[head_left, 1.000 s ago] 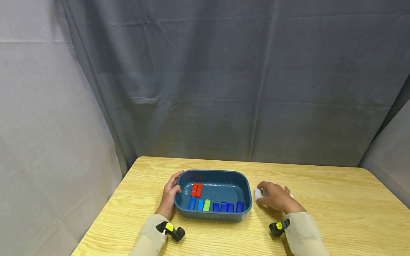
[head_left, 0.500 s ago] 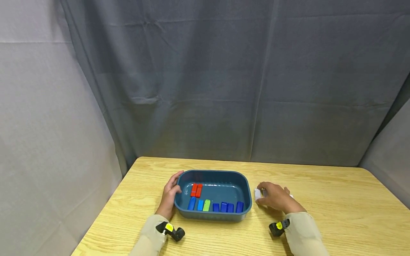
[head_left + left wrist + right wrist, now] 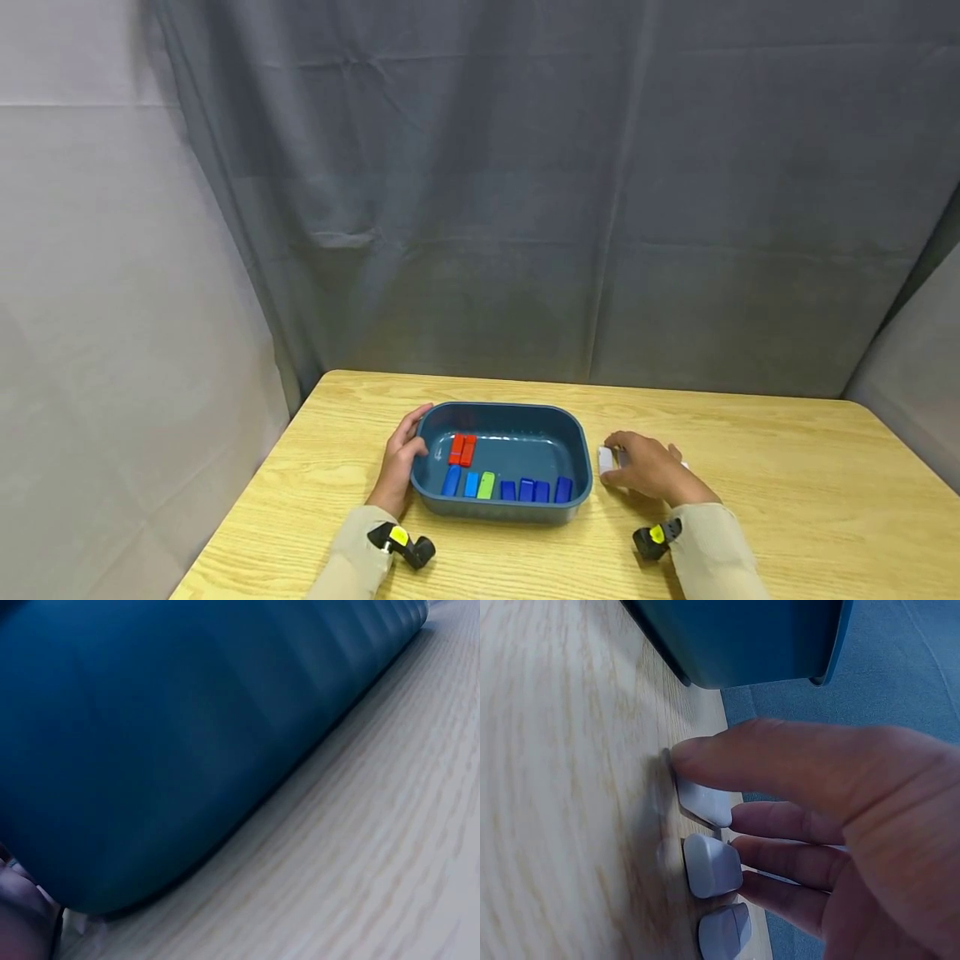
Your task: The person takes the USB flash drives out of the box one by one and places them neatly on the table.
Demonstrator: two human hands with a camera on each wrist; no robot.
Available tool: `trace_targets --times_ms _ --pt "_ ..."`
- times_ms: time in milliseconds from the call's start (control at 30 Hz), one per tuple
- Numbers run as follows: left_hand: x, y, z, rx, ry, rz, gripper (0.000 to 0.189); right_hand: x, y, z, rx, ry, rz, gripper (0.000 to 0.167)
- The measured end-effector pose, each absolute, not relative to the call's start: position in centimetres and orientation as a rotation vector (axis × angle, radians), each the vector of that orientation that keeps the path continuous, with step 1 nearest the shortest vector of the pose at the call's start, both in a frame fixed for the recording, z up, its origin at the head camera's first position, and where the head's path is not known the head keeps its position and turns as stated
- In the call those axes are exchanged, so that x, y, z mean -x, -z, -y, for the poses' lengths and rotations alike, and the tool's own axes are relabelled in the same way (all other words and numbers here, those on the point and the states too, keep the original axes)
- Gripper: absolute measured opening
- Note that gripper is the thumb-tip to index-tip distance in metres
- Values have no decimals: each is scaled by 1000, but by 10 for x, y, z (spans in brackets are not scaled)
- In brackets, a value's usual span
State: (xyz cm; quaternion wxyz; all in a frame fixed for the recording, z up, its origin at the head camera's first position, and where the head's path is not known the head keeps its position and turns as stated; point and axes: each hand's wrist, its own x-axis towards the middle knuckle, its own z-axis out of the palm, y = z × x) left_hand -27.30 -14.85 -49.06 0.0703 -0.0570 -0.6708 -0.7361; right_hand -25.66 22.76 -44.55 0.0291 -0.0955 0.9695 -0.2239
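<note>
A dark teal plastic tub (image 3: 501,510) stands on the table. My left hand (image 3: 397,462) grips its left end, thumb over the rim and fingers along the outside. In the left wrist view the tub wall (image 3: 187,735) fills most of the picture. To the right of the tub, my right hand (image 3: 647,468) holds a small white block (image 3: 605,460) between thumb and fingers. The right wrist view shows the thumb across that white block (image 3: 705,802), fingertips on its far side. A second white block (image 3: 712,865) and a third white block (image 3: 721,932) stand beside it in a row.
Inside the tub lie two red blocks (image 3: 462,450), a blue block (image 3: 451,481), a light blue block (image 3: 471,484), a green block (image 3: 486,485) and several dark blue blocks (image 3: 527,489). The wooden table (image 3: 795,467) ends at a grey curtain (image 3: 480,208).
The head view has tilted up slightly, so everything sits a little lower in it. Both hands keep their places at the tub and the white block.
</note>
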Motion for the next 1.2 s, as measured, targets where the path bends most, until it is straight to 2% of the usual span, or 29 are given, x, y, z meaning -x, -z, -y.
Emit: trace_targets --times_ms 333,533,800,1200 --pt "272 491 148 197 2191 2026 67 253 440 -229 361 721 -3037 53" --pt "272 491 149 192 2190 2032 67 247 426 -221 406 791 -3131 46" --pt "272 491 149 207 2159 2048 66 241 407 -188 548 888 -3190 44" --pt "274 480 136 235 2208 2032 65 260 393 -133 693 804 -3061 45"
